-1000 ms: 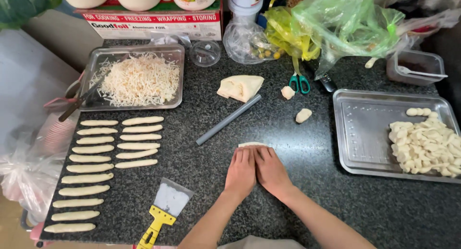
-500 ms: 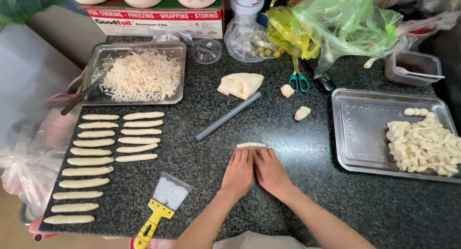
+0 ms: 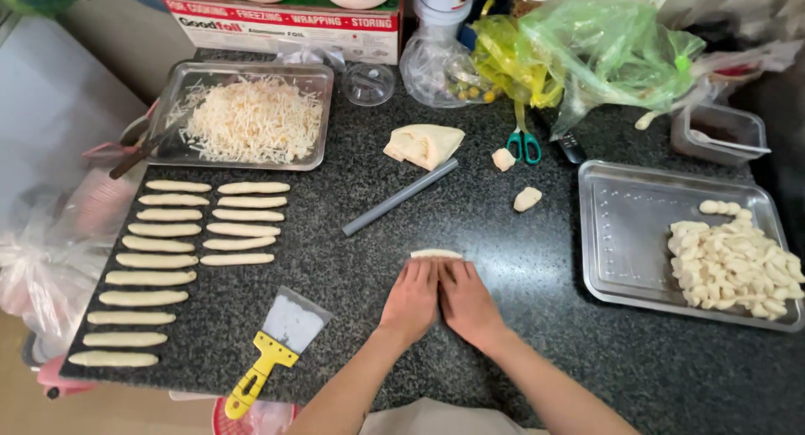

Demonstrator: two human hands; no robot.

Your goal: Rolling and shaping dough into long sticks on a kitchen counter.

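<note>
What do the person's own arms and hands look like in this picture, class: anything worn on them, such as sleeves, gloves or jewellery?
Both forearms are bare up to the bottom edge of the picture, with no sleeves showing. The left hand and the right hand wear no gloves, and no ring, watch or bracelet shows on either. The fingertips are too small to tell anything about the nails.

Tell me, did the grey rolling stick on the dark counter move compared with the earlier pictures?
No. The slim grey rolling stick lies at the same slant between the folded dough sheet and the hands; only the camera shifted.
</note>
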